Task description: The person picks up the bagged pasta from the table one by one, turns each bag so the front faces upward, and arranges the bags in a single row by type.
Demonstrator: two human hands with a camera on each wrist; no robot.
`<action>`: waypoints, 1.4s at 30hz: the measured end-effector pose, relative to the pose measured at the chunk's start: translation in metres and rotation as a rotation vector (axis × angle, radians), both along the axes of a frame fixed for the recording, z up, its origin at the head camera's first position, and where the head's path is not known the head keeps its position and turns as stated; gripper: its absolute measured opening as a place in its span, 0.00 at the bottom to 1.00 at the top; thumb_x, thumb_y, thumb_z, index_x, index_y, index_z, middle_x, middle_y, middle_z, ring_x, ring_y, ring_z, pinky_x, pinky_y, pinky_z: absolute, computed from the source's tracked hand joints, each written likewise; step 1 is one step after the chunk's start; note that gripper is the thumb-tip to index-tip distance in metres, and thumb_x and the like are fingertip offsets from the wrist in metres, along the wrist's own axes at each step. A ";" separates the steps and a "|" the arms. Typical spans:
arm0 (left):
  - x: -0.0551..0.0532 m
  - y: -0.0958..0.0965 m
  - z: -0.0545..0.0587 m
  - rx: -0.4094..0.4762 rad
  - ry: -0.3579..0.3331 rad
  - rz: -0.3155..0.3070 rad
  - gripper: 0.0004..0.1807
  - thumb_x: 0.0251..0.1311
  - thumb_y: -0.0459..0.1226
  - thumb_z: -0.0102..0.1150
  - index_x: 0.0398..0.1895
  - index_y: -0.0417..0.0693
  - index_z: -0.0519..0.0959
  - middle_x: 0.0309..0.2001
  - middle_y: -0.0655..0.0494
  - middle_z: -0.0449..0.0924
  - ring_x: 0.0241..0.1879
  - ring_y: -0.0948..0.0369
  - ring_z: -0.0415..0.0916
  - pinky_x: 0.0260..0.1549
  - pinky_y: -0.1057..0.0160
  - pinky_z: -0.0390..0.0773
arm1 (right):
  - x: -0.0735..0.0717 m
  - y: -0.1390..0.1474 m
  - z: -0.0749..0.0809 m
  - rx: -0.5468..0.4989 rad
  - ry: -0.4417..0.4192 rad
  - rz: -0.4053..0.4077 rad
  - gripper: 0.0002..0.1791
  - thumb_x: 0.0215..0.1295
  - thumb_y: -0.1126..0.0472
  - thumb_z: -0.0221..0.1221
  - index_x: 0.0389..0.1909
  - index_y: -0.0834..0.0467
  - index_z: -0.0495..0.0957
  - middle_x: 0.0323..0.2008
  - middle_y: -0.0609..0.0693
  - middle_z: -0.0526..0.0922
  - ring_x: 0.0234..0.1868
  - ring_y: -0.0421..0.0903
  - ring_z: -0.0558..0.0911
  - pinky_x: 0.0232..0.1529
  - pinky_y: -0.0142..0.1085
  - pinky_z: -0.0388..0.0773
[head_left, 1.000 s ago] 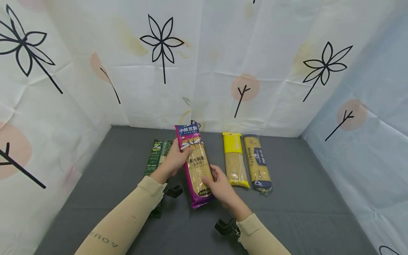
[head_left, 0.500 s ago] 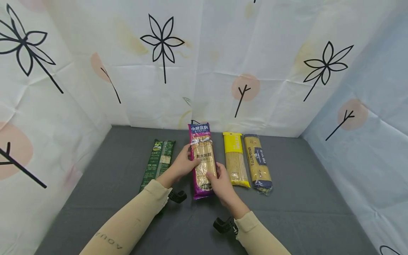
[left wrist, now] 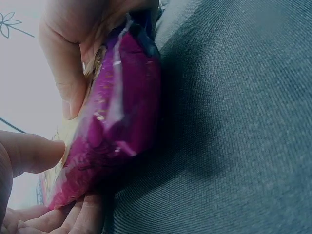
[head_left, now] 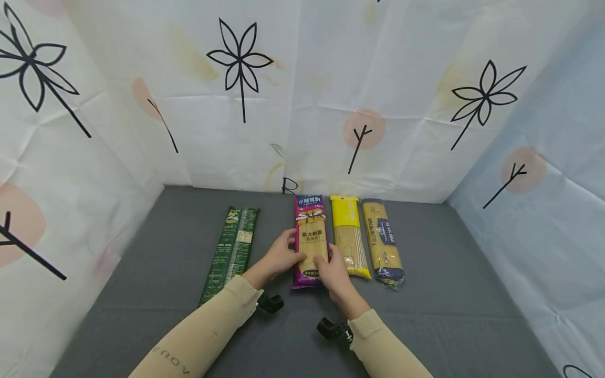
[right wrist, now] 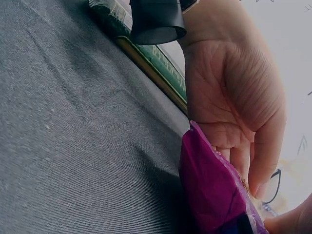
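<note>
Both hands hold a purple-edged pack of spaghetti [head_left: 312, 231] low over the grey table, lengthwise to the person. My left hand [head_left: 281, 255] grips its left side, thumb on the front. On the right side, near the lower end, my right hand [head_left: 335, 273] grips it with the thumb on top. Seen from the left wrist, the pack's purple end [left wrist: 134, 92] faces the camera between both hands, with fingers [left wrist: 87, 212] curling underneath. In the right wrist view, the left palm [right wrist: 229, 97] shows beside the purple wrapper [right wrist: 207, 185].
Just right of the held pack lies a yellow-ended spaghetti pack [head_left: 350, 247], then a blue-labelled one [head_left: 383, 241]. A green pack [head_left: 229, 252] lies slanted at the left, partly behind the left sleeve [head_left: 212, 325]. A patterned white cloth [head_left: 312, 79] stands behind the grey table [head_left: 449, 294].
Both hands have brought the purple spaghetti pack rightward and down beside the yellow-ended pack. It has turned from slanted to nearly straight, and more of the green pack shows.
</note>
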State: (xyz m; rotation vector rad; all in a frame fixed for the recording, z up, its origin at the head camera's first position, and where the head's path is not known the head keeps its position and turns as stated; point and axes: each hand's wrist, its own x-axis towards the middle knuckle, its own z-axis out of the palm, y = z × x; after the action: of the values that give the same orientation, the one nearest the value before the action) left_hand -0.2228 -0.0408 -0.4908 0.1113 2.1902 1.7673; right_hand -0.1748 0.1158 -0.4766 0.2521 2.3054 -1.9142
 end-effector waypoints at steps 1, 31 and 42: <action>0.000 0.000 -0.001 -0.002 0.001 -0.002 0.43 0.59 0.33 0.64 0.75 0.48 0.52 0.66 0.42 0.64 0.50 0.51 0.76 0.43 0.54 0.79 | 0.000 0.000 0.000 0.013 -0.005 0.003 0.26 0.74 0.62 0.50 0.68 0.62 0.56 0.52 0.59 0.74 0.45 0.50 0.80 0.44 0.41 0.79; 0.002 -0.013 -0.006 -0.175 0.102 -0.176 0.44 0.60 0.33 0.65 0.76 0.48 0.52 0.45 0.46 0.73 0.47 0.54 0.78 0.42 0.58 0.79 | -0.012 -0.003 0.011 0.698 0.040 0.234 0.41 0.68 0.59 0.58 0.72 0.72 0.48 0.64 0.74 0.60 0.64 0.64 0.64 0.62 0.57 0.63; 0.000 -0.011 -0.010 -0.195 0.096 -0.170 0.42 0.63 0.39 0.63 0.77 0.55 0.51 0.53 0.44 0.71 0.54 0.52 0.75 0.49 0.54 0.76 | -0.017 0.003 0.008 0.695 0.054 0.221 0.40 0.68 0.58 0.58 0.72 0.70 0.50 0.65 0.73 0.60 0.65 0.64 0.64 0.63 0.57 0.61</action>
State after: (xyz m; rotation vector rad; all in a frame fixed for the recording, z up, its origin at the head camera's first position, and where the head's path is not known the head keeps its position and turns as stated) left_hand -0.2226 -0.0517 -0.5010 0.3328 2.3304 1.4788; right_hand -0.1917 0.1185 -0.4689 0.0054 2.8099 -0.9799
